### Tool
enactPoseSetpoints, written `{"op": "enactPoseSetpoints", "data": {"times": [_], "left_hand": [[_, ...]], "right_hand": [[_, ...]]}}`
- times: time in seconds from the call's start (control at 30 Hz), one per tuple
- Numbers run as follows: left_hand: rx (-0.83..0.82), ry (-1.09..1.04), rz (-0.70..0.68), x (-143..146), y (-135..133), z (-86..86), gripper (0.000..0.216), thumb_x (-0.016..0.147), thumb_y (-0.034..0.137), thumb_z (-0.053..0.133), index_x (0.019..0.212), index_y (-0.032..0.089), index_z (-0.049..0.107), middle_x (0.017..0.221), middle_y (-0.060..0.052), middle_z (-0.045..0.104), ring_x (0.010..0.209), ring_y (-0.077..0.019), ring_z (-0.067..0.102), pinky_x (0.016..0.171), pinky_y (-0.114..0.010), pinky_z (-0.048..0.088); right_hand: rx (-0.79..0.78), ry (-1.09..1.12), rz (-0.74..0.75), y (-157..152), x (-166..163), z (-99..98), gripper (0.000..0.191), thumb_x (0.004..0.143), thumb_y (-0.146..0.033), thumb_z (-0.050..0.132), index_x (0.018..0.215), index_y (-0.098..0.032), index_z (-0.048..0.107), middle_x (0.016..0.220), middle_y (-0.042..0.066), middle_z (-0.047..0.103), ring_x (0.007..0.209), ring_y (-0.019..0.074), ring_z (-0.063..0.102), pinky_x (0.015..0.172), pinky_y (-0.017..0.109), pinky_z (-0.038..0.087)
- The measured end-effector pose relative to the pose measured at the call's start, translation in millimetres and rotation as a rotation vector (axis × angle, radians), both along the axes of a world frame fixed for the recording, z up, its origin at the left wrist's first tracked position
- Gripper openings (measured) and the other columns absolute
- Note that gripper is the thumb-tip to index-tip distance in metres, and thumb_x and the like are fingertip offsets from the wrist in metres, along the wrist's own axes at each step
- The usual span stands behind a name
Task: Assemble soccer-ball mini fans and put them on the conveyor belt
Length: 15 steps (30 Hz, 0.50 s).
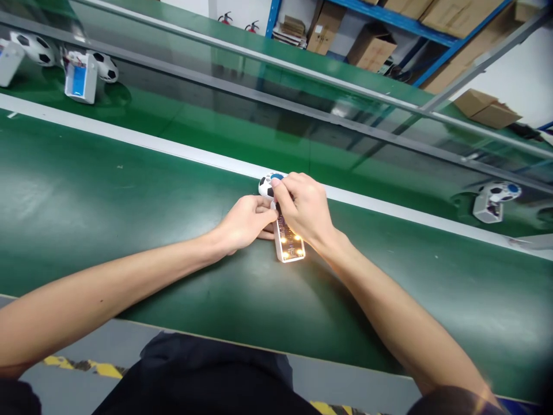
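In the middle of the green bench, a small white electronic device [291,257] has an exposed circuit board with several glowing yellow lights. Its far end is a football-patterned head [264,187] in black and white, with a blue round patch on top. My left hand [247,223] grips the casing's left side between thumb and fingers. From the right, my right hand [306,206] is closed over the far end, thumb and forefinger pinched at the blue patch. Its palm covers part of the board, and I cannot make out whether the fingers hold some smaller part.
Beyond a white strip [181,151] runs a green conveyor belt [242,135]. Similar football-headed devices lie on it: one with a blue insert [79,80] at left, another [489,208] at right. Metal rails and shelves with cardboard boxes [372,49] stand behind.
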<state>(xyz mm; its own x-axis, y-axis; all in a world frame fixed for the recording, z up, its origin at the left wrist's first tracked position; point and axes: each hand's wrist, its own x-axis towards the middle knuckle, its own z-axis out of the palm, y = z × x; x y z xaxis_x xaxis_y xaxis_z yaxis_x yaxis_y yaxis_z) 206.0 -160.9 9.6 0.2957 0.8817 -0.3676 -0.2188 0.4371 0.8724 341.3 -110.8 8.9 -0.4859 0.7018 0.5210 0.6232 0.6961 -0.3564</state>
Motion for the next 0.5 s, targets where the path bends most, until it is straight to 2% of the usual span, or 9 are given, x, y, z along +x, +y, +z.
{"op": "enactPoseSetpoints", "data": {"times": [0.1, 0.2, 0.37, 0.5], "left_hand": [[0.022, -0.004, -0.014, -0.3, 0.7, 0.6, 0.002, 0.086, 0.012, 0.060, 0.084, 0.013, 0.058, 0.083, -0.006, 0.071, 0.078, -0.0177, 0.072, 0.083, -0.040, 0.060], [0.024, 0.027, -0.016, 1.1, 0.0, 0.9, 0.007, 0.082, 0.012, 0.064, 0.086, 0.013, 0.060, 0.082, -0.006, 0.071, 0.075, -0.0174, 0.071, 0.080, -0.038, 0.061], [0.040, 0.096, 0.029, 4.3, -1.7, 0.0, 0.006, 0.080, 0.012, 0.064, 0.079, 0.015, 0.058, 0.073, -0.003, 0.069, 0.069, -0.0165, 0.070, 0.075, -0.035, 0.062], [0.051, 0.128, 0.009, 4.8, -2.7, -2.8, 0.006, 0.080, 0.013, 0.061, 0.076, 0.015, 0.057, 0.071, -0.002, 0.067, 0.068, -0.0152, 0.069, 0.075, -0.035, 0.062]], "right_hand": [[0.069, 0.019, -0.042, 3.0, 1.4, -3.3, 0.041, 0.099, -0.030, 0.040, 0.059, -0.022, 0.035, 0.057, 0.000, 0.043, 0.057, 0.0152, 0.039, 0.060, 0.033, 0.033], [0.106, 0.037, -0.055, 3.3, 2.6, -8.0, 0.041, 0.100, -0.031, 0.038, 0.060, -0.023, 0.033, 0.058, 0.000, 0.043, 0.057, 0.0159, 0.039, 0.061, 0.033, 0.033], [0.100, 0.009, -0.032, 3.0, 3.0, -7.0, 0.044, 0.101, -0.035, 0.037, 0.058, -0.023, 0.034, 0.056, 0.000, 0.042, 0.055, 0.0156, 0.038, 0.060, 0.032, 0.033], [0.051, 0.030, -0.003, 7.8, 1.4, -2.9, 0.053, 0.101, -0.042, 0.040, 0.053, -0.021, 0.035, 0.051, -0.001, 0.040, 0.052, 0.0136, 0.036, 0.057, 0.031, 0.030]]}}
